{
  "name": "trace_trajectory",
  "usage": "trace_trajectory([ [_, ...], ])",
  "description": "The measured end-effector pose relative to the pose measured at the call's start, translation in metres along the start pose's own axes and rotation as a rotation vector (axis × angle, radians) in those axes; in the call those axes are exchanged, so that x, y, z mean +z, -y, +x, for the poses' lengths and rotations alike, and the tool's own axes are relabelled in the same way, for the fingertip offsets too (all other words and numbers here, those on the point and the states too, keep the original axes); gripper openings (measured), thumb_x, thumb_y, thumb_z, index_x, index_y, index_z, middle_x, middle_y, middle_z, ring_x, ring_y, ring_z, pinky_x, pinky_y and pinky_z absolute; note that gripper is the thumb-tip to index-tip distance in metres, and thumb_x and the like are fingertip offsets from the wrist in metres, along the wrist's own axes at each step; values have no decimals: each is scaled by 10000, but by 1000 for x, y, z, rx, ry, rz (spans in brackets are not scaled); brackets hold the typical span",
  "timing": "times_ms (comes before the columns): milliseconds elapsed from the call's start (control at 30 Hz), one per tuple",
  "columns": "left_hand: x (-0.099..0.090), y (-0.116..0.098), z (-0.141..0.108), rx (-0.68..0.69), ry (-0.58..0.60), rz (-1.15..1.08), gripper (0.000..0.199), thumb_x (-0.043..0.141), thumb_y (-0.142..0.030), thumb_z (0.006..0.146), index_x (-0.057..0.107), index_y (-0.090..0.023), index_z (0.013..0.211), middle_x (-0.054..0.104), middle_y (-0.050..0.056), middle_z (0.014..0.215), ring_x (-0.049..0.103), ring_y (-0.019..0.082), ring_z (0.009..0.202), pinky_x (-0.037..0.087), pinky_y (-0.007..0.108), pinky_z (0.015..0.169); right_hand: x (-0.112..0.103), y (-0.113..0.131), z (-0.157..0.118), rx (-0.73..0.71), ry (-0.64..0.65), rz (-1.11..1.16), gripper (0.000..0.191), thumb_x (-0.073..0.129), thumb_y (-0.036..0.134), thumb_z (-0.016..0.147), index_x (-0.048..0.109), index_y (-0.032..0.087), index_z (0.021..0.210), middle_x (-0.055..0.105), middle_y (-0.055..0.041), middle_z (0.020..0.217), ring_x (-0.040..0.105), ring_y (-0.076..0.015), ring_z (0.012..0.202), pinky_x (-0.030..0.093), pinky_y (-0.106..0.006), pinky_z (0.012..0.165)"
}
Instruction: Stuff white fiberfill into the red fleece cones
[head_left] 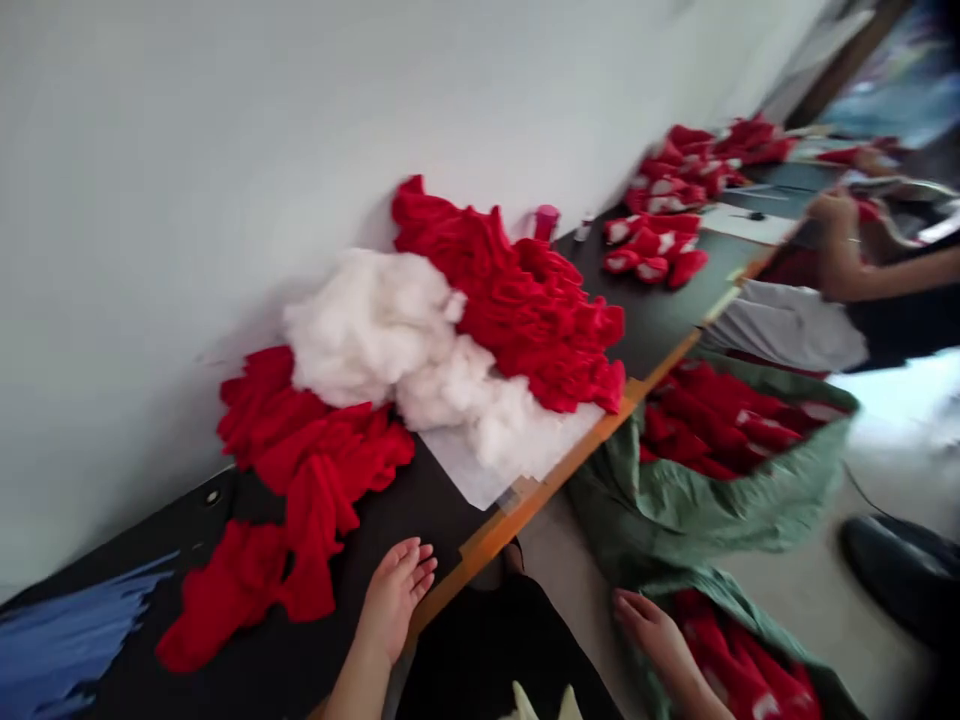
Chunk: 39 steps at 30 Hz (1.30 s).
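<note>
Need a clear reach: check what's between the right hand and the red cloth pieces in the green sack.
Only a narrow strip of the green sack lies between the right hand and the red cloth pieces. Nothing else visible stands in the way.

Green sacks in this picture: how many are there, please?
2. One green sack lies open on the floor beside the table's orange edge, holding red knitted pieces; the other lies nearer, at bottom right, by the right hand. Others may be out of frame.
</note>
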<state>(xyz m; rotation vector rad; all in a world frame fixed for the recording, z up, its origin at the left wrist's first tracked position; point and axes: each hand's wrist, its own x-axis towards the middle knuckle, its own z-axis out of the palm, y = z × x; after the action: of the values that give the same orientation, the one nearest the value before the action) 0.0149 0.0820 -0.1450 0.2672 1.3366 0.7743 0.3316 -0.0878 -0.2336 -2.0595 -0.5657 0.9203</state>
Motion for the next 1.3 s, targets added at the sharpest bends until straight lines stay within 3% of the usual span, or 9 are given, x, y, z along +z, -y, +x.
trace_trajectory([
  [133,-18,2,-3,31,-73,-131,99,594,-92,863,602,-129,955,706,126,927,695,193,799,550,276,715,75,72,27,-491,280,-215,317,521,413,808,701,228,992,712,-96,1027,675,-264,930,556,-376,818],
  [267,-31,7,-10,59,-172,-226,100,573,-87,875,596,-127,964,706,125,925,693,184,782,545,271,701,142,142,67,-950,249,-490,392,414,183,864,594,231,1210,465,-106,1401,405,-297,1306,411,-475,1037],
  [333,-40,10,-13,84,-233,-271,105,575,-86,871,596,-128,965,707,124,923,691,183,778,541,274,701,165,158,90,-901,302,-483,442,443,107,804,599,227,1199,435,-106,1419,314,-324,1349,375,-521,1044],
  [533,-62,18,-20,208,-392,-353,156,687,-179,801,605,-168,933,702,58,871,664,140,766,496,233,710,182,163,126,-650,595,-240,175,533,206,697,698,201,756,656,-124,904,556,-331,972,390,-540,946],
  [633,-32,16,-7,199,-315,-364,321,785,-293,711,623,-162,955,706,66,876,651,141,748,473,222,684,177,176,121,-484,738,-135,157,606,349,679,674,219,734,615,-40,675,576,-251,713,481,-436,730],
  [800,76,-1,48,-135,153,-455,561,605,-621,769,635,-85,933,691,216,909,667,332,795,511,446,655,175,217,102,-237,902,23,360,668,492,671,635,204,883,625,-3,683,570,-169,618,460,-311,596],
  [933,136,-17,91,-88,103,-585,226,588,-357,874,637,-138,850,687,88,874,653,220,827,498,332,754,169,236,98,-178,925,45,319,724,394,636,631,191,864,629,2,723,562,-148,639,452,-289,628],
  [1067,154,-24,112,18,-48,-563,68,609,-199,869,611,-140,903,651,26,867,627,156,760,512,296,710,159,235,95,-103,806,13,351,734,253,567,618,196,894,633,13,794,536,-134,647,410,-256,604],
  [1300,152,-24,135,-27,-137,-445,244,558,-323,914,559,-147,1083,601,44,951,590,147,710,523,299,605,138,267,84,17,1038,85,200,688,281,583,627,176,742,591,31,614,468,-116,559,350,-246,562],
])
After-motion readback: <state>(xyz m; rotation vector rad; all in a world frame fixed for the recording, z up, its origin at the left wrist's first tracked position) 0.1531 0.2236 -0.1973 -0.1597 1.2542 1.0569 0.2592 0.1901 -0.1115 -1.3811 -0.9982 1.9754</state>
